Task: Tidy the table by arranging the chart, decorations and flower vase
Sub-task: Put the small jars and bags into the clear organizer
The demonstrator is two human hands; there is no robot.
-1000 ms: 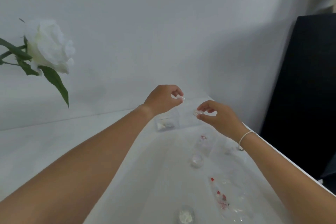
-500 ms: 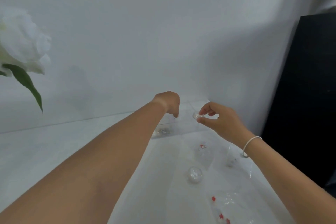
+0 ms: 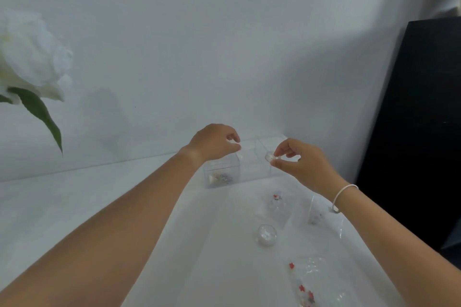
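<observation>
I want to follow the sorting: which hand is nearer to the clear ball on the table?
The right hand. It hangs above and behind the clear ball; the left hand is farther away, up and to the left.

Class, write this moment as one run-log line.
left hand: curled above clear box | right hand: pinches small clear piece | clear ball: on table

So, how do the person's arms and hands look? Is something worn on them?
Both forearms are bare, with no sleeves in view. The left hand shows no ring, watch or band. At the wrist of the right hand sits a thin white bracelet, like a cord, with a small charm or clasp hanging below. No gloves are worn; the nails are too small to judge.
</observation>
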